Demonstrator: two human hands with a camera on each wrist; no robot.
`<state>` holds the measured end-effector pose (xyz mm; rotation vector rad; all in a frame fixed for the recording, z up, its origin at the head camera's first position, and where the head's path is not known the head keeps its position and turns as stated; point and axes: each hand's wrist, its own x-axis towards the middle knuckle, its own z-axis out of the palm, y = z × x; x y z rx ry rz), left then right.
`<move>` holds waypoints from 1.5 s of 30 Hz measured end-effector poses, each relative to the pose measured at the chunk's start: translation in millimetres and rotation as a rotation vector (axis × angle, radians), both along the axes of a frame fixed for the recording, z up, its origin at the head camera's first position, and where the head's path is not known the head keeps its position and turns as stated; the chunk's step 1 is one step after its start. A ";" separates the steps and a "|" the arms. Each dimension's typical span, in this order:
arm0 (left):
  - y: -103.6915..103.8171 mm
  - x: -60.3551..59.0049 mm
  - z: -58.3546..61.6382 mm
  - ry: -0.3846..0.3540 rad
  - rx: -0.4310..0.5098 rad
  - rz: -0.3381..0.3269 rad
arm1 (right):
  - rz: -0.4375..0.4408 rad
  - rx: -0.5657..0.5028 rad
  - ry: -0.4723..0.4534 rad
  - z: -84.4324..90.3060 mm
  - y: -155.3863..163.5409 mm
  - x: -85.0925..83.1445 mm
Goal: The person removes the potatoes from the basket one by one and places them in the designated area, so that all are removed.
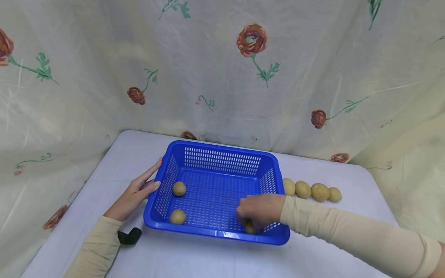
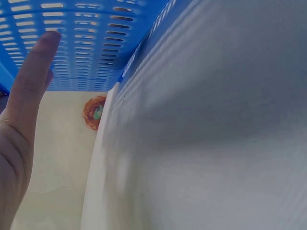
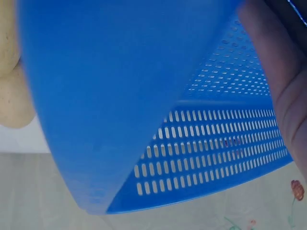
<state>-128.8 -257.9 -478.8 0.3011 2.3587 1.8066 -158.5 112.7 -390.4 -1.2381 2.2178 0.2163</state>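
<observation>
Left grip [image 1: 137, 192] flat (fingers straight), right grip [image 1: 259, 211] curled downward

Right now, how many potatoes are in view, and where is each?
7. Two lie in the blue basket near its left wall; one is under the right hand at the front right corner; four line up on the table right of the basket.

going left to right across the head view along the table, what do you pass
black strap → left hand → blue basket → right hand on a potato → row of four potatoes
</observation>
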 end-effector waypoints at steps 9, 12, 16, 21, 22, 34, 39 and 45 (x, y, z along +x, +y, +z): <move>0.2 -0.3 -0.1 -0.002 0.001 0.000 | -0.030 -0.145 -0.043 5.4 5.1 -15.6; 0.2 -0.5 0.2 0.000 0.002 -0.001 | -0.041 -0.205 -0.069 8.3 6.7 -20.1; 0.2 -0.4 0.2 0.003 0.003 -0.002 | -0.054 -0.267 -0.085 10.6 9.6 -23.7; 0.5 -0.2 0.2 0.008 0.009 -0.003 | -0.059 -0.338 -0.078 14.0 13.2 -25.0; 0.6 -0.3 0.1 0.009 0.009 -0.003 | -0.061 -0.351 -0.076 15.1 13.8 -25.0; 0.6 0.0 -0.9 -0.004 -0.001 -0.006 | -0.217 -0.543 -0.117 29.3 33.2 -27.3; 0.1 -0.6 -1.2 0.005 -0.005 -0.012 | -0.299 -0.646 -0.177 31.8 43.6 -26.5; -0.4 0.0 -0.3 0.007 -0.003 -0.014 | -0.389 -0.768 -0.172 30.9 54.4 -23.4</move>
